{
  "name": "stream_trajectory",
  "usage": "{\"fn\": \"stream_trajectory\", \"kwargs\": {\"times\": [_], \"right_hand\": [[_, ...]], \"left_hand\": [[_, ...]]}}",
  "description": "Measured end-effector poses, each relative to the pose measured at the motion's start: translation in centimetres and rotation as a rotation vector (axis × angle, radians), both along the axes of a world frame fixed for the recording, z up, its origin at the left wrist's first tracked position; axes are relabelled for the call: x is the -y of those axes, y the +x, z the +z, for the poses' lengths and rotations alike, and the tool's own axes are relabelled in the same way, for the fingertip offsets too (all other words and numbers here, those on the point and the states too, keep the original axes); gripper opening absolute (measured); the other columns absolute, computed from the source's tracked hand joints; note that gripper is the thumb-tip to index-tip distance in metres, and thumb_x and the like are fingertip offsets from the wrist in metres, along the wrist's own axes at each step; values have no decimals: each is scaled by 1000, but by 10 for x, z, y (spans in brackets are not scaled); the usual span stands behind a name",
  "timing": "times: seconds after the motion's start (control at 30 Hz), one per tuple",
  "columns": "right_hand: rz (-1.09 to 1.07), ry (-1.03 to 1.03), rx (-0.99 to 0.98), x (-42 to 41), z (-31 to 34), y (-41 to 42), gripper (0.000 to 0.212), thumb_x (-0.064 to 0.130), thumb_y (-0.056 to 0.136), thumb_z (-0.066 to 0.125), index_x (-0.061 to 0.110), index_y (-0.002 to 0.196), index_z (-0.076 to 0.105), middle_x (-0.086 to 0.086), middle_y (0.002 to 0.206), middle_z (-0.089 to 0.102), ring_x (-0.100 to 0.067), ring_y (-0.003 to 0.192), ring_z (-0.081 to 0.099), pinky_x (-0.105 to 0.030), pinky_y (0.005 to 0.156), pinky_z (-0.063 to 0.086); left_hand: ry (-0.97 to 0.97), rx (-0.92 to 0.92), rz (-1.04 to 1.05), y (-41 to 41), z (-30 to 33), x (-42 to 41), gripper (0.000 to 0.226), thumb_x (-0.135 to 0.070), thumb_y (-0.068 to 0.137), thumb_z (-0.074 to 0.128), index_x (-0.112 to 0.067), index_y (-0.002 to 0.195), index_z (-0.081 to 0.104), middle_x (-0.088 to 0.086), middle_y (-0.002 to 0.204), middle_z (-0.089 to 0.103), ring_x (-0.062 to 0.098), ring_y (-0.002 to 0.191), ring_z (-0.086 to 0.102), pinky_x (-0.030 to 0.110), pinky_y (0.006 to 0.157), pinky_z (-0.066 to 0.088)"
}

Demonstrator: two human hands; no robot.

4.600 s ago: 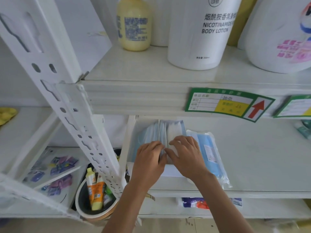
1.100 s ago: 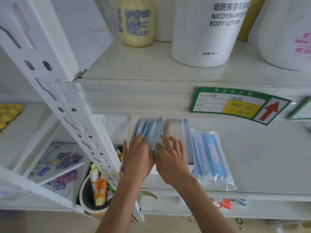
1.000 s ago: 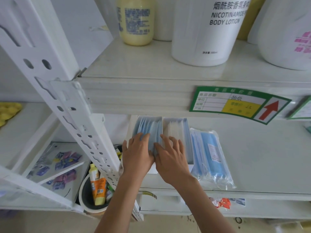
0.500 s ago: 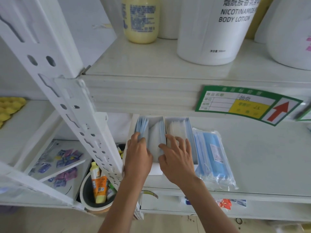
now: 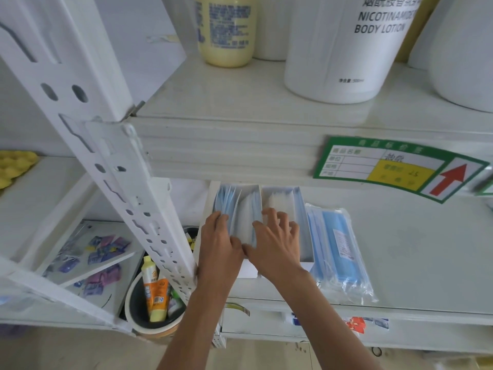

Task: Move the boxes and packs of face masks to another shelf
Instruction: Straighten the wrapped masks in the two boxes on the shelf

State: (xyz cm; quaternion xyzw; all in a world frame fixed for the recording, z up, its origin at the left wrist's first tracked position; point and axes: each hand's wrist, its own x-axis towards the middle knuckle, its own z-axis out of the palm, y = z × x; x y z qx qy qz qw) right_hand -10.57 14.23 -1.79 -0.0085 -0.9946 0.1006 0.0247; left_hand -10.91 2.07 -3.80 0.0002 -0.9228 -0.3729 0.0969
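The head view is showing two open white boxes of face masks, the left box (image 5: 234, 198) and the right box (image 5: 298, 209), sitting side by side on the white middle shelf (image 5: 413, 263), with a clear pack of blue masks (image 5: 338, 249) lying just beside the right box. The left hand (image 5: 217, 244) and right hand (image 5: 274, 244) are resting, fingers spread, on the masks in the left box, thumbs touching; I cannot tell whether they are gripping any. On the shelf above, a body lotion tub (image 5: 346, 49) and a yellow bottle (image 5: 226, 30) are standing, while below left a round bucket (image 5: 138, 316) is holding tubes.

Two open boxes of masks (image 5: 282, 198) under the hands, one sealed pack (image 5: 340, 247) just right of them, three white bottles (image 5: 346, 49) and one yellow bottle (image 5: 226, 30) above.
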Motion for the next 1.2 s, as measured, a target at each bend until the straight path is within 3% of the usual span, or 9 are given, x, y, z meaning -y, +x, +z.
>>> {"fn": "stream_trajectory", "kwargs": {"times": [0.13, 0.27, 0.47, 0.6, 0.83, 0.97, 1.1, 1.2], "right_hand": [[54, -71, 39, 6, -4, -3, 27, 42, 92, 47, 25, 75, 62, -4, 163, 15, -29, 147, 6, -56, 118, 4], [73, -101, 48, 7, -10, -2, 28, 37, 95, 41, 31, 93, 69, 0, 166, 3, -29, 150, -9, -63, 116, -11], [-43, -132, 87, 8, -1, -9, 23, 33, 81, 60, 29, 101, 70, -1, 164, 9, -30, 150, -2, -63, 117, -9], [-56, -102, 53, 10, -5, -12, 27, 48, 85, 63, 28, 102, 65, -2, 158, 20, -30, 147, 6, -61, 118, -3], [-61, -178, 10, 12, -8, -16, 52, 55, 99, 29, 28, 86, 72, -3, 161, 20, -29, 150, 1, -59, 118, -9], [-92, -199, 59, 18, -6, -24, 67, 68, 95, 26, 24, 80, 74, -4, 165, 14, -29, 151, -2, -60, 117, -14], [-126, -190, 82, 17, -6, -29, 43, 54, 88, 46, 22, 74, 72, -3, 162, 24, -30, 151, 4, -62, 117, -9], [-141, -241, 65, 15, -9, -29, 31, 40, 82, 50, 21, 65, 67, -1, 159, 31, -28, 150, 7, -61, 118, -8]], "left_hand": [[-8, -18, -14, 0, 0, 2, 42, 2, 92, 53, 0, 133, 52, 13, 145, 47, 25, 135, 42, 16, 103, 27], [-12, -25, -33, 1, 1, 3, 42, 4, 92, 52, 2, 133, 53, 14, 146, 47, 28, 136, 42, 31, 109, 38], [-12, -5, -36, 1, 1, 0, 44, 7, 89, 50, 1, 133, 52, 12, 149, 43, 28, 138, 38, 30, 109, 35], [24, 20, -40, 1, 2, 2, 48, 5, 86, 56, 1, 133, 51, 11, 150, 41, 28, 138, 37, 31, 108, 36], [39, 63, -52, -1, 2, 3, 55, 2, 81, 65, 2, 134, 52, 13, 151, 41, 29, 139, 37, 31, 107, 35], [33, 59, -60, -4, 1, 4, 53, -4, 82, 72, 1, 132, 55, 13, 147, 43, 29, 135, 41, 30, 107, 36], [23, 43, -48, -2, 0, 3, 54, -15, 88, 71, 0, 137, 52, 13, 149, 41, 28, 134, 39, 38, 111, 41], [-23, 29, -53, 0, 0, 3, 53, -22, 91, 66, -2, 137, 50, 13, 150, 41, 30, 134, 40, 44, 110, 43]]}}
